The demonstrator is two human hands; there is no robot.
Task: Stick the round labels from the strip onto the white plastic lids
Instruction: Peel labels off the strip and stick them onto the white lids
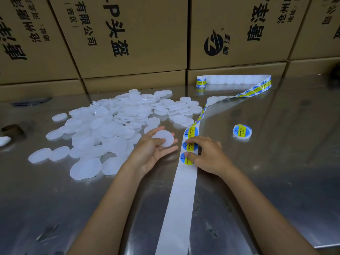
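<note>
Left hand [152,153] sits at centre frame, palm up, fingers curled around one white lid [164,138] (plain, no label on the face showing). Right hand [206,153] is just to its right, fingers [191,140] bent down onto the label strip [181,196], thumb and fingertips pinching at a round label [187,146] of blue and yellow; whether its edge is lifted cannot be told.

The strip runs from the bottom centre of the frame up between the two forearms as bare white backing, carries three labels under and beside the right hand, then twists away to the upper right and loops back left in front of the boxes.

Pile of lids [110,124] spreads across the left-centre of the shiny tabletop [276,172], some stacked, some lying singly at its edges. One labelled lid [242,132] lies alone at right of centre, well apart from the pile.

Cardboard boxes [128,34] with printed black characters fill the whole top of the frame, standing along the far edge of the tabletop.
</note>
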